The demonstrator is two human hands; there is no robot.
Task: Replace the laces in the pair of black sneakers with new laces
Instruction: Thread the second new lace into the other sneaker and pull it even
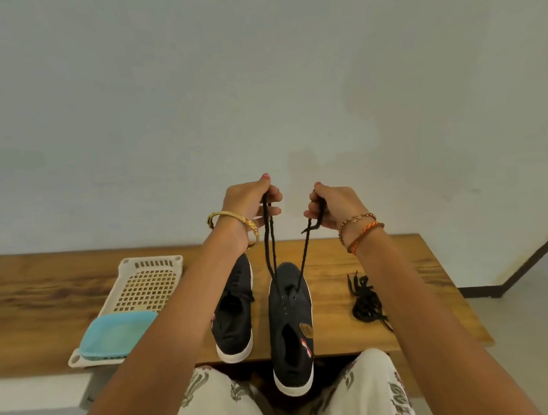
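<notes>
Two black sneakers with white soles are on the wooden table (372,330). The left sneaker (234,317) lies flat. The right sneaker (291,329) has its heel hanging over the table's front edge, and a black lace (270,240) is threaded through its front eyelets. Both ends of that lace are pulled up taut. My left hand (250,205) grips one end, and my right hand (336,208) grips the other end, both raised above the shoes. A loose bundle of black laces (366,298) lies on the table to the right of the shoes.
A cream perforated plastic tray (145,281) sits at the left of the table with a light blue lid (116,335) on its near end. A pale wall stands behind. My lap in floral cloth (215,402) is below the table edge.
</notes>
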